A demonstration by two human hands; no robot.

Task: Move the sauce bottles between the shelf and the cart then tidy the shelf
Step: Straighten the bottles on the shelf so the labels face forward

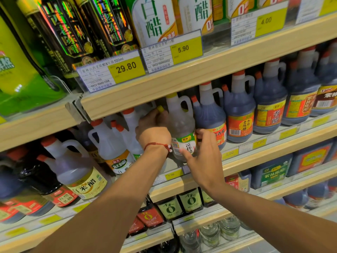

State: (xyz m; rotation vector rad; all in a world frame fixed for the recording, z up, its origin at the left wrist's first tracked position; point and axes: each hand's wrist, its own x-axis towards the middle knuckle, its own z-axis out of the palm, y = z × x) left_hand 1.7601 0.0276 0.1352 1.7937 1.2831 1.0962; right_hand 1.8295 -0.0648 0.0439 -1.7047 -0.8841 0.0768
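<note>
A clear vinegar bottle (179, 125) with a yellow cap, a handle and a green-and-white label stands on the middle shelf (242, 161). My right hand (201, 152) holds its lower body, thumb across the label and fingers curled round its right side. My left hand (154, 125), with a red string on the wrist, reaches in just to the left. Its fingers curl round a second yellow-capped bottle (160, 109), which is mostly hidden behind the hand. No cart shows.
Dark vinegar jugs (238, 110) with orange caps fill the shelf to the right, the nearest touching the clear bottle. White jugs (109, 143) stand to the left. The upper shelf board (164, 92) with price tags hangs close above. Small bottles (189, 201) sit below.
</note>
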